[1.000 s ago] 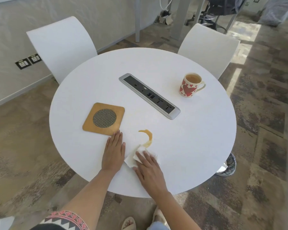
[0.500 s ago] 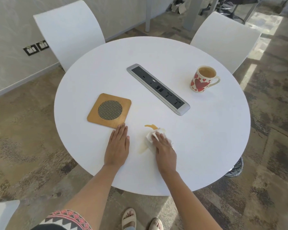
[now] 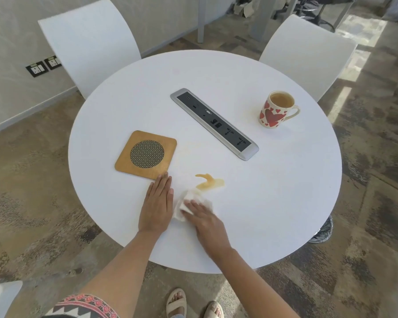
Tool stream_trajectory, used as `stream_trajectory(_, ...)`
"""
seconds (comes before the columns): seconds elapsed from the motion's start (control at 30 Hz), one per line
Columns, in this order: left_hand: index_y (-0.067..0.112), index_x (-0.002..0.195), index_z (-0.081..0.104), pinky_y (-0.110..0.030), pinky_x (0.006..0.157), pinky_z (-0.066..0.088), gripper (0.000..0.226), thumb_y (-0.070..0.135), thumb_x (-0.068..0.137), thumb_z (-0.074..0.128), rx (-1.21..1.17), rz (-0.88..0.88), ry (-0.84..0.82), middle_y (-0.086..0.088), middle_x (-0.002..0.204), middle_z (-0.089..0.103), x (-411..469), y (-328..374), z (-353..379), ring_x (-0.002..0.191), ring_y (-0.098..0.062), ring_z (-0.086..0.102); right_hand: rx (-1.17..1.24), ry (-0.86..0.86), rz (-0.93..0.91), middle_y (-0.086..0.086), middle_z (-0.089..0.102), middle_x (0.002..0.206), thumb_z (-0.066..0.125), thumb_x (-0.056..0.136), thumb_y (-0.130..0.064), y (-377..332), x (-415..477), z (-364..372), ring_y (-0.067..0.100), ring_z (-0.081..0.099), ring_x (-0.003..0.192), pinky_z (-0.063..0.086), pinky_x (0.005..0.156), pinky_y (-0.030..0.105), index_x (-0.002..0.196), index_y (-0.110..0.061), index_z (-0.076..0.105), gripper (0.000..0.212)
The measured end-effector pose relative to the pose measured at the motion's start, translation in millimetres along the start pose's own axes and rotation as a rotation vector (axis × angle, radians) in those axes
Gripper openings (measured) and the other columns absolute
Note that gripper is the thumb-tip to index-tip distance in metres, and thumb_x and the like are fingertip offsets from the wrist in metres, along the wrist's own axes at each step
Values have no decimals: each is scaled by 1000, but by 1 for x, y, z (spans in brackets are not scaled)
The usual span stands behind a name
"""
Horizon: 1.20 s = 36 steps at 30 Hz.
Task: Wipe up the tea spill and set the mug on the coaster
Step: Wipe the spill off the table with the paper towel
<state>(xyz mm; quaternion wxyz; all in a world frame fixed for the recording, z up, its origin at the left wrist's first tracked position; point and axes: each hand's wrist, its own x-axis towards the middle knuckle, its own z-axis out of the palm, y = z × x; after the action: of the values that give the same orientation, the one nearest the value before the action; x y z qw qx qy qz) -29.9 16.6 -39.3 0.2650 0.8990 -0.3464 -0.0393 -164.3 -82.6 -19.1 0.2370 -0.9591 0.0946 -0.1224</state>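
Note:
A brown tea spill lies on the round white table near its front. My right hand presses a crumpled white tissue flat on the table just below the spill, fingers straight. My left hand rests flat on the table beside it, fingertips near the corner of the square wooden coaster. The heart-patterned mug, full of tea, stands at the far right, apart from both hands. A faint tea smear shows to the right of the coaster.
A grey power socket strip runs diagonally across the table's middle. Two white chairs stand behind the table. My sandalled feet are below the front edge.
My right hand has pulled the tissue back down and left off the spill, uncovering more of the tea. My left hand has stayed flat by the coaster.

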Motion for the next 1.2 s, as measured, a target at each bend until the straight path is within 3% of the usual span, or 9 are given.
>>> stream_trajectory(0.1,10,144,32,-23,117,6,50,27,98,18,-72,-22,-9,1,154,27,1,-1,0,143,-8,16,34,-78,-142,10,61,129,54,70,21,-3,2,1,30,58,119,46,101,45,113,-9,69,54)
stream_trajectory(0.3,12,144,32,-22,117,6,46,21,100,24,-127,-39,-1,2,154,28,0,-2,0,142,-5,16,51,-72,96,7,45,145,37,91,5,13,49,-2,24,39,137,29,113,32,130,-11,56,46)
stream_trajectory(0.47,10,144,31,-22,117,6,47,22,100,24,-140,-43,6,0,153,29,0,0,-2,141,-6,18,60,-191,-35,14,46,143,26,91,-1,16,61,-2,30,41,135,27,116,39,129,-6,57,49)
stream_trajectory(0.6,10,145,30,-26,119,9,45,19,100,26,-127,-47,3,0,153,29,1,0,-1,142,-7,18,53,-215,-44,12,45,145,9,85,-18,23,70,-8,28,40,136,25,115,33,130,-7,56,66)
stream_trajectory(0.73,11,144,31,-26,119,8,47,22,100,23,-121,-49,2,0,153,29,2,-1,-1,142,-6,17,52,-161,29,10,43,146,34,92,-1,34,78,-9,25,40,136,30,111,32,131,-10,56,45)
stream_trajectory(0.87,11,145,31,-25,118,7,50,28,99,20,-100,-45,3,2,153,28,1,0,-1,142,-5,17,74,-65,267,-1,39,150,41,99,-9,58,74,-18,12,33,139,27,107,22,134,-21,52,39)
stream_trajectory(0.97,12,145,30,-25,118,6,53,30,97,17,-101,-55,1,3,154,27,0,1,-1,141,-2,15,19,40,398,-3,40,149,42,97,-5,69,54,-26,12,34,138,36,99,26,134,-23,51,42)
stream_trajectory(1.1,10,145,30,-26,119,8,48,24,100,22,-100,-47,7,1,154,28,0,3,-3,140,-3,16,30,143,553,-4,39,150,37,93,8,58,27,-20,13,28,142,38,100,30,135,-23,50,54)
stream_trajectory(1.2,10,144,31,-25,118,7,44,18,101,27,-101,-53,13,0,154,28,-1,4,-4,140,-4,17,21,153,534,-3,42,148,36,84,17,31,14,-11,16,34,139,44,96,35,132,-21,53,64)
